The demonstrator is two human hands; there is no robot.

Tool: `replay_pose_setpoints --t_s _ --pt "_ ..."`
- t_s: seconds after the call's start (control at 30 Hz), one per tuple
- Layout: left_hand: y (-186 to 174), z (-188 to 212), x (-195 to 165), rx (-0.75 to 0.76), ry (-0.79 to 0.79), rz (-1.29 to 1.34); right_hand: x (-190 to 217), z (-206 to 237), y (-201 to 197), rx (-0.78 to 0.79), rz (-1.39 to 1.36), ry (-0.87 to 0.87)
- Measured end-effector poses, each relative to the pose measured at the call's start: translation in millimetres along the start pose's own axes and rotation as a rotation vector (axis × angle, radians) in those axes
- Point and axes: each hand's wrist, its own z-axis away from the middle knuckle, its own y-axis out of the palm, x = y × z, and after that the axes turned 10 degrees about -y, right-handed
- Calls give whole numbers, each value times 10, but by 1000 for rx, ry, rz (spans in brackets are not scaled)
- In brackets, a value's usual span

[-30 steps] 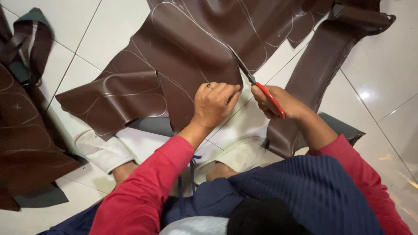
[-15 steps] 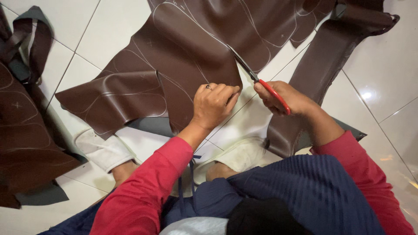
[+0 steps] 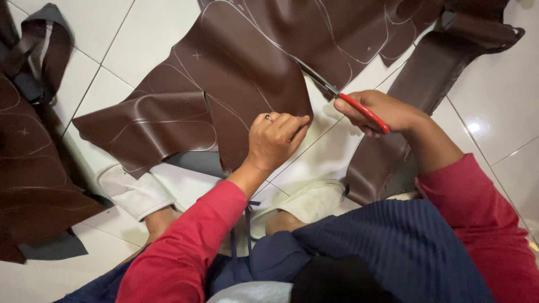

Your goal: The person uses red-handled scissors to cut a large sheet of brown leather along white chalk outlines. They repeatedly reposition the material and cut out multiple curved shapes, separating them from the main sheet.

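Observation:
A large sheet of brown leather with pale drawn pattern lines lies spread on the white tiled floor. My left hand, a ring on one finger, grips the near edge of the sheet. My right hand is closed on red-handled scissors. Their blades reach up and left into a cut in the leather.
More brown leather pieces lie at the left edge, and a long strip runs down the right. My feet in pale slippers rest on the white floor tiles below the sheet.
The scissors and my right hand have moved a little further up along the cut. My left hand keeps its hold on the leather edge.

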Motion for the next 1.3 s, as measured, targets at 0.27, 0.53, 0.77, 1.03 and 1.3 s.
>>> replay_pose_setpoints --t_s 0.27,0.53,0.77,1.03,1.3 --pt "-41 -9 -67 27 -33 39 229 -188 -100 60 121 -82" --pt "-69 -11 -72 20 -36 53 248 -147 -95 37 65 -49" --pt "-72 18 -57 26 -21 53 225 -138 -79 25 83 -65" --pt "-100 28 -48 25 -17 63 237 -131 -97 8 91 -97" --pt "-142 21 -71 14 13 81 381 -269 -107 43 53 -124"
